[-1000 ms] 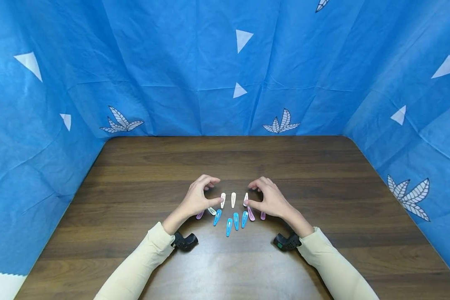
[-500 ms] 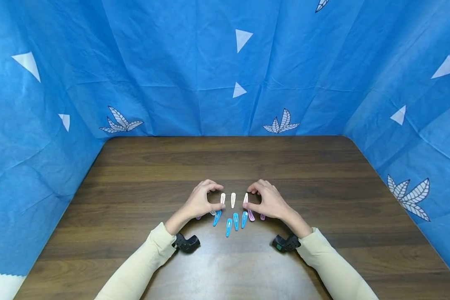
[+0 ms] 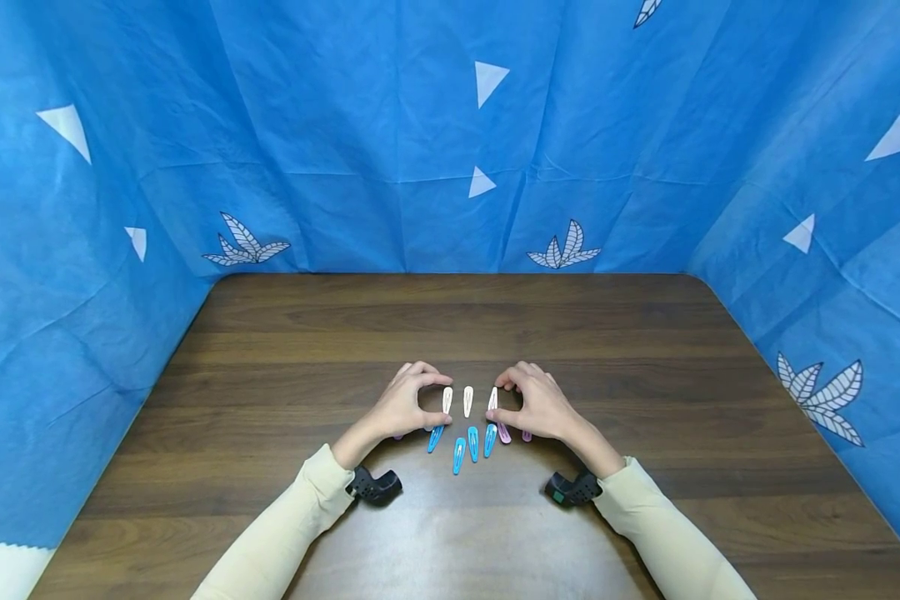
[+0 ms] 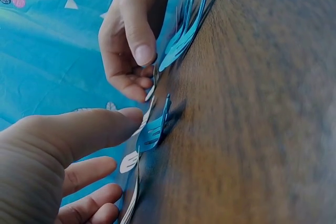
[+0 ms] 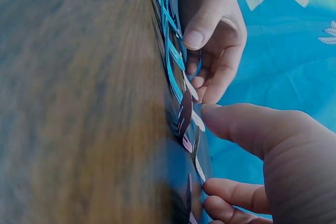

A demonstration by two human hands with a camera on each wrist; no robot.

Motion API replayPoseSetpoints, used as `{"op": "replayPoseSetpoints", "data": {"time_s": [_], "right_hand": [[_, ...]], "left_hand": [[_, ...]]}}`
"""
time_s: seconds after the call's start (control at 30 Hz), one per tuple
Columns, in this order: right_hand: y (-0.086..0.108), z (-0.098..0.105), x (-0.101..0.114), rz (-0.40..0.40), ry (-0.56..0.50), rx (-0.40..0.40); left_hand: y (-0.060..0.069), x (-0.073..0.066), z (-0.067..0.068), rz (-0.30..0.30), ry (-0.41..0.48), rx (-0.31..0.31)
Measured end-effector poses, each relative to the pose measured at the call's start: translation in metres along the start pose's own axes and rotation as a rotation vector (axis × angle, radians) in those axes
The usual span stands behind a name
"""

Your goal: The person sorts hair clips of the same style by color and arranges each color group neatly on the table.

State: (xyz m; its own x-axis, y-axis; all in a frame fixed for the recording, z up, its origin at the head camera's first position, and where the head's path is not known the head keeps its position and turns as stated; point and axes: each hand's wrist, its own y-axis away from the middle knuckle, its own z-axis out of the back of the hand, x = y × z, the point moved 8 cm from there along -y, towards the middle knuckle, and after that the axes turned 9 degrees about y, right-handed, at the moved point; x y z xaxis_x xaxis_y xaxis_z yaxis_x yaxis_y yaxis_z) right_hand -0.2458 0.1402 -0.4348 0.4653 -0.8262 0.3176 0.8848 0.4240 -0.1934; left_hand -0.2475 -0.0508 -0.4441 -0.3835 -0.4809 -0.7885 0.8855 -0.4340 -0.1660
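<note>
White snap hair clips lie in a row on the table. My left hand arches over the left white hair clip, thumb at its near end and forefinger by its far end. Likewise, my right hand spans the right white hair clip, its thumb over the near end. Whether the fingertips press on the clips is hard to tell. Between the hands lies a middle white hair clip. Several blue hair clips lie nearer me, one partly under my left thumb. Neither hand lifts anything.
Purple hair clips lie by the right hand; another purple clip is mostly hidden beneath the left. The brown wooden table ends at a blue patterned cloth at the back and sides. Black wrist cameras hang under both wrists.
My left hand has moved slightly towards me and to the right, bringing thumb and forefinger to the ends of the left white hair clip. The right hand has shifted only a little.
</note>
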Motion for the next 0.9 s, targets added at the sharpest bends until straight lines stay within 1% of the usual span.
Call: {"op": "replayPoseSetpoints", "data": {"time_s": [0.47,0.63,0.9], "right_hand": [[-0.0004,-0.0034,-0.0007,-0.003,0.005,0.006],[-0.0018,-0.0036,-0.0012,-0.003,0.008,0.002],[-0.0054,0.0012,0.0006,0.006,0.004,-0.01]], "left_hand": [[0.0007,-0.0037,-0.0013,-0.058,-0.057,-0.005],[0.0004,-0.0043,-0.0007,-0.055,-0.065,-0.017],[-0.0013,-0.0041,0.0009,-0.029,-0.041,-0.026]]}}
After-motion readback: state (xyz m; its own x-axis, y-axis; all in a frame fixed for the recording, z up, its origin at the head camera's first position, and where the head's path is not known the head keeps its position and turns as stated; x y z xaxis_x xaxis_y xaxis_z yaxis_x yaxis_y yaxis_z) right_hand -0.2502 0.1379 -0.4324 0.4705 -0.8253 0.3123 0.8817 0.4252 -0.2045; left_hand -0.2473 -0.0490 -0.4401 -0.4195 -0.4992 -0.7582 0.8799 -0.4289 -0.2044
